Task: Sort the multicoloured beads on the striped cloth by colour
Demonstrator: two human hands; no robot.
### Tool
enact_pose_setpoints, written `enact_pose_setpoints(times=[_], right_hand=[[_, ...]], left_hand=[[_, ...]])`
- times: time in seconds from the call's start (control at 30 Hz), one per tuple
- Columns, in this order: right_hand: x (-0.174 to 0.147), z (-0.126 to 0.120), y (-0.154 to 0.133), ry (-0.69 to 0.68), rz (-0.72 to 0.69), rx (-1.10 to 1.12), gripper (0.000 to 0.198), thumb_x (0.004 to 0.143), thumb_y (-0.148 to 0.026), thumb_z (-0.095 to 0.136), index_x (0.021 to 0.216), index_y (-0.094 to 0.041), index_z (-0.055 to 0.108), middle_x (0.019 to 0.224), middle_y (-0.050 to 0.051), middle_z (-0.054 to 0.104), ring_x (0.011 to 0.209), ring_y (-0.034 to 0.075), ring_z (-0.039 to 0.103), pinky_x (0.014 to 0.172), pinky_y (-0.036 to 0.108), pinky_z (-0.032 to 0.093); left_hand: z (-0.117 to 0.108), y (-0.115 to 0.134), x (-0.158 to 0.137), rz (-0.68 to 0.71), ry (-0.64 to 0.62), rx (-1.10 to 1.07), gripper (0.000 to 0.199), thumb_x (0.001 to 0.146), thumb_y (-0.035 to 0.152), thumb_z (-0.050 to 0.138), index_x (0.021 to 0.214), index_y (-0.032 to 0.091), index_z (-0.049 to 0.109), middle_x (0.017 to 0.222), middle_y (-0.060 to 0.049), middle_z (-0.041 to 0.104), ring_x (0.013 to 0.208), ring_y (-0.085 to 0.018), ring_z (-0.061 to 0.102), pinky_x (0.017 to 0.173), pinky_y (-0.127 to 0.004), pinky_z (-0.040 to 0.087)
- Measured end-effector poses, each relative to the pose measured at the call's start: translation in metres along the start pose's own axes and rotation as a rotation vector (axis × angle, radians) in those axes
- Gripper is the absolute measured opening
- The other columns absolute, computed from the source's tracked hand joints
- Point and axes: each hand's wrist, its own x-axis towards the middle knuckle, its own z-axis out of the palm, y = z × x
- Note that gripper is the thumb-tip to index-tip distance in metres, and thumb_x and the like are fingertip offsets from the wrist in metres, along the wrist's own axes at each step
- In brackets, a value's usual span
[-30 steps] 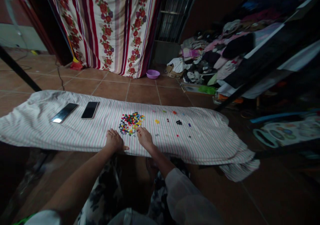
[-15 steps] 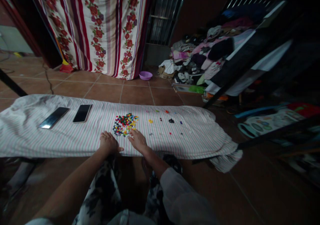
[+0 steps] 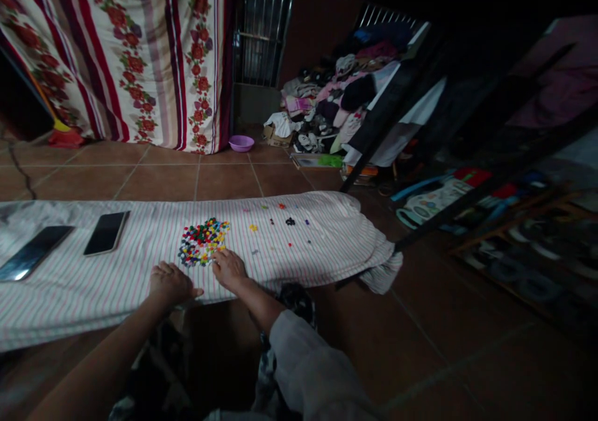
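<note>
A pile of small multicoloured beads (image 3: 204, 240) lies on a striped cloth (image 3: 154, 240). At the pile's near right edge is my right hand (image 3: 230, 269), its fingers bent and pressed together against the beads. Whatever its fingertips may hold is too small to make out. My left hand (image 3: 171, 284) rests on the cloth's near edge, left of the pile, thumb spread away from the fingers and nothing visible in it. Right of the pile lie small separate groups, among them yellow beads (image 3: 253, 228), black beads (image 3: 290, 221) and orange beads (image 3: 281, 206).
Two phones lie to the left, a nearer phone (image 3: 35, 253) and a farther phone (image 3: 107, 233). Beyond the cloth a purple basin (image 3: 242, 143) stands on the tiled floor. A dark metal bar (image 3: 374, 137) rises near the right end, with heaped clothes (image 3: 327, 97) behind.
The view has swung to the right, so everything appears shifted left. Both hands stay at about the same places beside the bead pile, and the bead groups look unchanged.
</note>
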Motion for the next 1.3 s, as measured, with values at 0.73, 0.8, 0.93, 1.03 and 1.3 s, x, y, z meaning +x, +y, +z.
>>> enact_pose_setpoints(times=[0.73, 0.8, 0.93, 1.03, 1.3], right_hand=[[0.021, 0.0, -0.004, -0.03, 0.15, 0.029, 0.038, 0.095, -0.021, 0.047, 0.128, -0.03, 0.065, 0.128, 0.004, 0.062, 0.115, 0.018, 0.06, 0.096, 0.028, 0.047], [0.024, 0.0, -0.003, -0.033, 0.139, 0.029, 0.04, 0.095, -0.02, 0.047, 0.129, -0.03, 0.064, 0.127, 0.004, 0.063, 0.115, 0.018, 0.06, 0.096, 0.027, 0.046], [0.026, 0.001, 0.003, 0.001, 0.113, 0.07, 0.041, 0.094, -0.017, 0.049, 0.13, -0.028, 0.063, 0.123, 0.006, 0.065, 0.113, 0.018, 0.061, 0.095, 0.027, 0.047], [0.026, 0.003, 0.011, 0.033, 0.099, 0.159, 0.037, 0.092, -0.014, 0.052, 0.125, -0.025, 0.066, 0.117, 0.005, 0.067, 0.106, 0.016, 0.064, 0.094, 0.025, 0.047], [0.022, 0.003, 0.031, 0.117, 0.057, 0.301, 0.027, 0.088, -0.014, 0.058, 0.107, -0.025, 0.074, 0.107, 0.003, 0.07, 0.09, 0.014, 0.066, 0.086, 0.024, 0.051]], left_hand=[[0.005, 0.001, 0.001, -0.037, -0.052, 0.104, 0.117, 0.078, 0.076, 0.049, 0.142, -0.02, 0.032, 0.144, -0.049, 0.034, 0.137, -0.056, 0.039, 0.107, -0.056, 0.032], [0.007, 0.001, 0.001, -0.044, -0.052, 0.091, 0.116, 0.078, 0.075, 0.05, 0.143, -0.019, 0.032, 0.144, -0.049, 0.034, 0.137, -0.056, 0.038, 0.108, -0.056, 0.032], [0.005, 0.0, 0.001, -0.065, -0.058, 0.05, 0.115, 0.081, 0.076, 0.046, 0.145, -0.018, 0.029, 0.147, -0.047, 0.032, 0.139, -0.055, 0.037, 0.109, -0.055, 0.033], [0.002, 0.001, 0.001, -0.061, -0.079, 0.032, 0.116, 0.081, 0.078, 0.044, 0.145, -0.018, 0.028, 0.147, -0.047, 0.03, 0.14, -0.055, 0.035, 0.109, -0.056, 0.032], [0.007, 0.001, 0.004, -0.068, -0.094, 0.042, 0.12, 0.077, 0.076, 0.051, 0.145, -0.019, 0.025, 0.149, -0.047, 0.027, 0.141, -0.056, 0.032, 0.113, -0.055, 0.028]])
